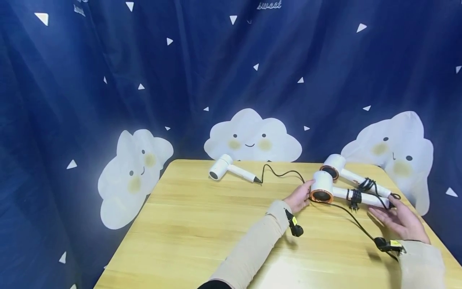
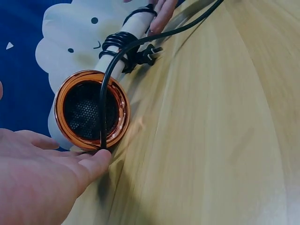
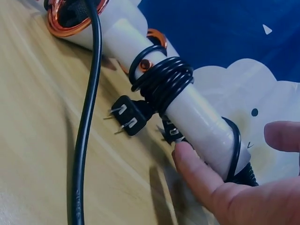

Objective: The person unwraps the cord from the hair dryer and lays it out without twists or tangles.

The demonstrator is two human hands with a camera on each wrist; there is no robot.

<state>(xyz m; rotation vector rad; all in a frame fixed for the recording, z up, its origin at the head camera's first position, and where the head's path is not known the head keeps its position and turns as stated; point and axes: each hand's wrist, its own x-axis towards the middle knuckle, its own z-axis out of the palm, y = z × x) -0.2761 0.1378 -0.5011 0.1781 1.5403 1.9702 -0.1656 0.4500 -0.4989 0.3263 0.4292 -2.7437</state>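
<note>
A white hair dryer (image 1: 323,182) with a copper-coloured ring round its dark grille lies at the right of the table. My left hand (image 1: 299,196) is at the left side of its head, fingertips right at the ring in the left wrist view. My right hand (image 1: 400,220) is spread at the far end of the handle (image 3: 201,122), fingers reaching under it and thumb apart. A black cord with a two-pin plug (image 3: 129,117) is wound round that handle. Another black cord (image 2: 105,89) crosses the grille down to my left fingertips.
A second white dryer (image 1: 334,164) with a copper-coloured ring lies just behind, its cord wound too. Farther left lies a plain white dryer (image 1: 221,166), its loose cord (image 1: 283,174) running right. A blue cloud-printed curtain (image 1: 187,80) hangs beyond the wooden table (image 1: 187,224).
</note>
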